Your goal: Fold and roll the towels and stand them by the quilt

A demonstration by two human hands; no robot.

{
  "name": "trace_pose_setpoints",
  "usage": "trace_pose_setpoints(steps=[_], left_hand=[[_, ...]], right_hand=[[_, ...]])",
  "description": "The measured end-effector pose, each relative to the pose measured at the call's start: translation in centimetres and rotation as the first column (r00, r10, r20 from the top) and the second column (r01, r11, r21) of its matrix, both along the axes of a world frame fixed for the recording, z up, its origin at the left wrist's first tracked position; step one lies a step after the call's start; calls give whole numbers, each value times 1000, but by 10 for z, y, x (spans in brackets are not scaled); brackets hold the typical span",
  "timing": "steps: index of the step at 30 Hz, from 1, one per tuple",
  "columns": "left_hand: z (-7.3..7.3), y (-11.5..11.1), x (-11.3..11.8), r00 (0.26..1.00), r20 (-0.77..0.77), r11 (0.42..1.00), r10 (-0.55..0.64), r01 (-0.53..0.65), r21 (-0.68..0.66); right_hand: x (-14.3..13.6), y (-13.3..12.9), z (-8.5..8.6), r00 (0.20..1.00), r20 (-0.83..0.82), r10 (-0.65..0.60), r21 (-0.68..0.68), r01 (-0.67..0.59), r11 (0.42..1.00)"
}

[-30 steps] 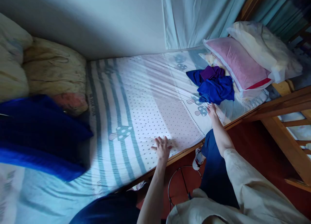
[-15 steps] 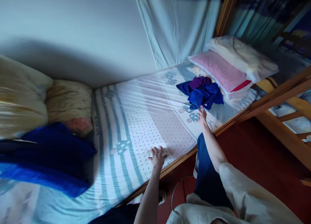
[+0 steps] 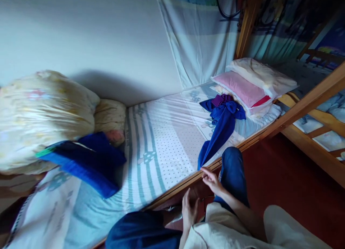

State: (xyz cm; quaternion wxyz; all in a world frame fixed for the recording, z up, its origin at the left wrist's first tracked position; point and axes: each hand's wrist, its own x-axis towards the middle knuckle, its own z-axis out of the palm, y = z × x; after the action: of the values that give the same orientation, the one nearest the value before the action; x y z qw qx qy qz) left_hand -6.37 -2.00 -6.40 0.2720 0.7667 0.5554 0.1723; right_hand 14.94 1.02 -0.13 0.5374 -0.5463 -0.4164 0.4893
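My right hand [image 3: 211, 180] is at the bed's wooden edge, its fingers pinched at the lower end of a blue cloth [image 3: 222, 130]. That cloth stretches from the pile near the pillows toward me. Purple cloth [image 3: 221, 99] lies on top of the pile. To the left and lower, my left hand [image 3: 190, 207] is in front of the bed edge with its fingers apart, holding nothing. A folded blue garment [image 3: 91, 162] rests at the left on the striped sheet [image 3: 151, 141].
Stacked pillows [image 3: 245, 89] sit at the right end of the bed, and large cream bedding [image 3: 51, 116] is piled at the left. A wooden rail [image 3: 304, 101] slants across the right. A curtain [image 3: 199, 44] hangs behind.
My right hand has drawn part of the blue pile toward the bed edge, stretching it out. My left hand has come off the sheet and back toward my body. The view has shifted slightly.
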Motion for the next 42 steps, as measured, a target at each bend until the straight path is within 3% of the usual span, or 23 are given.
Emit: trace_pose_setpoints(steps=[3,6,9,12,15,17,19,24,28,32,37,40,42], left_hand=[[36,10,7,958,211,980,196,-199,-10],[69,28,13,964,246,993,100,-79,-93],[85,34,15,962,263,994,74,-49,-101],[89,27,12,957,287,999,46,-37,-37],[95,15,4,951,307,999,-44,36,34],[105,7,-3,949,301,992,-98,71,100],[119,0,-13,951,264,977,-159,113,183],[159,-13,-32,918,91,869,-386,329,370],[193,-21,-32,865,1,777,-502,451,438],[228,-27,-23,823,-93,668,-561,516,537],[270,-31,-20,794,-166,503,-585,515,694],[295,-32,-37,817,-212,464,-536,494,735],[310,-32,-58,879,-205,483,-431,416,771]], right_hand=[[-34,-42,-3,986,5,166,1,-166,986],[-47,-51,8,960,41,276,11,-277,961],[-44,-41,24,949,73,308,46,-311,949],[-43,-33,34,951,112,287,100,-298,949],[-47,-33,36,969,183,165,140,-192,971],[-46,-33,35,964,258,56,169,-102,980],[-41,-32,34,936,353,18,190,-91,978],[-17,-25,32,800,571,185,141,-317,938],[-7,-26,28,722,655,222,102,-376,921],[-6,-24,22,751,644,144,129,-292,948],[10,-6,11,811,585,2,146,-108,983],[34,9,7,805,587,-86,106,29,994],[56,18,6,775,615,-145,83,119,989]])
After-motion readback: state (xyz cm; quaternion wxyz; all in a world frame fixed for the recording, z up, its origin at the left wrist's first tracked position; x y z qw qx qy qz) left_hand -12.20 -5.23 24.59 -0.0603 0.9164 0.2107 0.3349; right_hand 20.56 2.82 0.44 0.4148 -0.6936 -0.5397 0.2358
